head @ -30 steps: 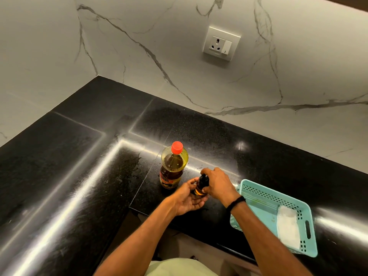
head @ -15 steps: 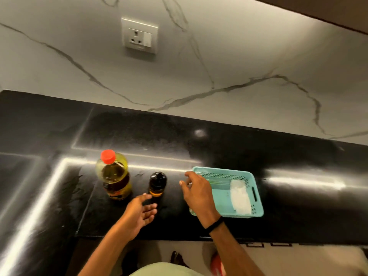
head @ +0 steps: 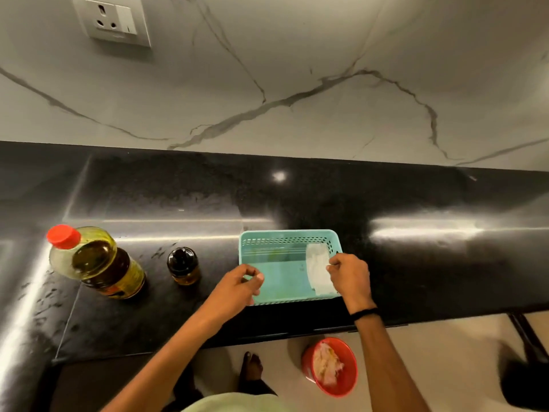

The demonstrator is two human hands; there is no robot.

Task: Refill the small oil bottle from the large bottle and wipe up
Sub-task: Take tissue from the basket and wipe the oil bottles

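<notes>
In the teal basket (head: 285, 241) the right hand (head: 350, 278) is pinching the limp tissue (head: 318, 272) by its edge (light, tear-prone), the left hand (head: 234, 289) hovering curled at the rim, grip unclear.

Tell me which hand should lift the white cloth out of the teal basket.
Right. The right hand curls at the edge of the folded white cloth inside the teal plastic basket; the left hand sits at the basket's left rim, farther away.

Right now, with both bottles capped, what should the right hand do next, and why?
Probably lift the white tissue out of the teal basket: the right hand pinches its edge, the left hand is at the rim, and wiping seems still due.
</notes>
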